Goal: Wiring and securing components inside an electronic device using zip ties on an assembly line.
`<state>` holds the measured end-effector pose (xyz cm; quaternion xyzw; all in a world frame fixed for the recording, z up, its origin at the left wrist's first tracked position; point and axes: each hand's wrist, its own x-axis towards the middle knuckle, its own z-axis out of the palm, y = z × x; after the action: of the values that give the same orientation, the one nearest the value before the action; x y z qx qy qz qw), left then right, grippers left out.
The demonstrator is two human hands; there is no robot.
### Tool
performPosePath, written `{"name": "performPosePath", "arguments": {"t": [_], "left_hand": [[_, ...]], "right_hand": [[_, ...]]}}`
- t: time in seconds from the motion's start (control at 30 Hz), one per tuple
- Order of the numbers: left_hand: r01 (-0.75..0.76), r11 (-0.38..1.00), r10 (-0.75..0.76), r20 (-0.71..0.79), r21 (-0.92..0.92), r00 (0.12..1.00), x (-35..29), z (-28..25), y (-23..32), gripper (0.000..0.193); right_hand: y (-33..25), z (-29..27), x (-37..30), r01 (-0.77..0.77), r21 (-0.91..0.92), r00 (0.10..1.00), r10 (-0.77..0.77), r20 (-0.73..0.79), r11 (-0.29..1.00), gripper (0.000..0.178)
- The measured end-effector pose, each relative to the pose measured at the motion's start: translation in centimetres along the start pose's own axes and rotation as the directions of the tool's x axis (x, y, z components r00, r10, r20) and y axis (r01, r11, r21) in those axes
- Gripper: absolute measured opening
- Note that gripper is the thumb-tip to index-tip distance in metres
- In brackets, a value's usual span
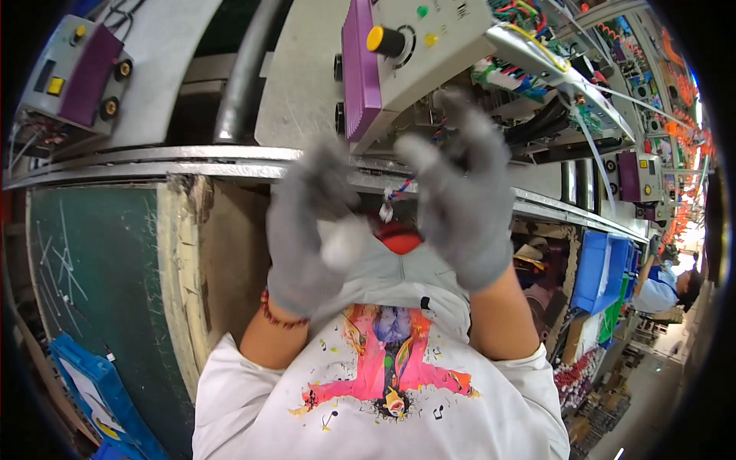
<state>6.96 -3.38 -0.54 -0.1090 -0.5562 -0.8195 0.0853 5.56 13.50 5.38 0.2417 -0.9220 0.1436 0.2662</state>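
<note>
Both of my hands wear grey gloves with pale fingertips, blurred by motion. My left hand (pixel 299 230) is raised in front of my body, its thumb apart from its half-curled fingers, and nothing shows in it. Opposite it, my right hand (pixel 471 203) has its thumb and fingers spread near the underside of a grey device (pixel 437 65) with a purple ribbed side (pixel 359 73) and a yellow-and-black knob. Between the hands, a thin red-and-blue wire bundle (pixel 400 188) hangs down to a small white connector (pixel 386 211). Part of the bundle is hidden behind the right fingers.
A metal rail (pixel 222 161) runs across the bench front. Similar devices stand at left (pixel 77 73) and right (pixel 636 175). Circuit boards and wires (pixel 514 77) show inside the near one. A blue bin (pixel 602 272) is at right, a blue tray (pixel 103 395) lower left.
</note>
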Motion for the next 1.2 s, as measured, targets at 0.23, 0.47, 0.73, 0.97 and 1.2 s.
{"name": "performPosePath", "arguments": {"t": [0.23,0.47,0.73,0.97,1.2], "left_hand": [[0.366,0.924,-0.382,0.283,0.111,0.88,-3.2,0.6,1.1,0.02],[-0.225,0.91,0.155,0.216,0.348,0.964,-2.5,3.5,1.8,0.046],[-0.092,0.994,0.089,0.045,0.058,0.995,-0.2,5.9,-0.5,0.056],[-0.451,0.609,0.332,0.307,0.653,0.892,0.7,5.9,-3.0,0.063],[-0.504,0.394,0.473,0.301,0.768,0.828,3.8,8.5,-2.5,0.05]], "right_hand": [[3.5,-0.6,-2.6,0.167,0.202,0.979,-0.186,0.079,0.965,0.037],[2.3,1.9,-3.4,-0.177,0.125,0.873,0.214,-0.439,0.976,0.026],[0.8,0.8,0.0,-0.339,0.212,0.916,0.373,-0.149,0.916,0.041],[4.0,1.3,-8.2,-0.132,0.167,0.873,0.194,-0.447,0.977,0.039],[6.6,2.8,-13.2,-0.487,0.08,0.87,0.491,-0.046,0.87,0.032]]}}
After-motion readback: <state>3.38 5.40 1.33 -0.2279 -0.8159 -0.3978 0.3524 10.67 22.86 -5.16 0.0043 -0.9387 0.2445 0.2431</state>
